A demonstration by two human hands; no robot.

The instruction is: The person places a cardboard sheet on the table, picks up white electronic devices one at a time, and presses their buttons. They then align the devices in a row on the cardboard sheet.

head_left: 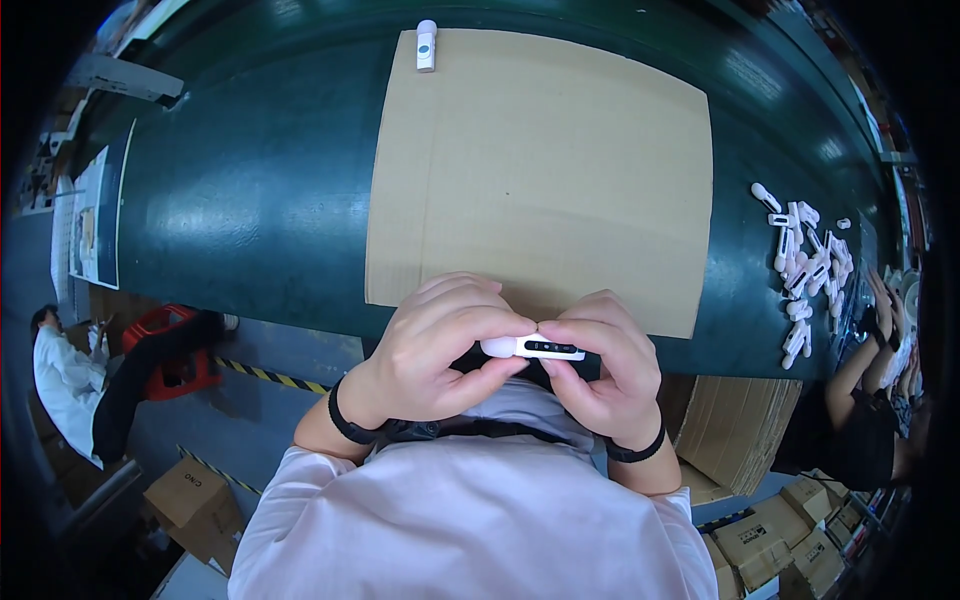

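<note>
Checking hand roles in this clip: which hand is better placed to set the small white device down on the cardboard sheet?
Probably the right hand: its fingers run along the white device's body, while the left hand pinches only its rounded end. Both sit at the cardboard sheet's near edge.

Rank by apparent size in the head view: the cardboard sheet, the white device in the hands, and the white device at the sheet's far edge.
1. Cardboard sheet, by far the largest.
2. White device in the hands.
3. White device at the far edge.
The two devices look alike; the held one is nearer, so their order is unsure.
</note>
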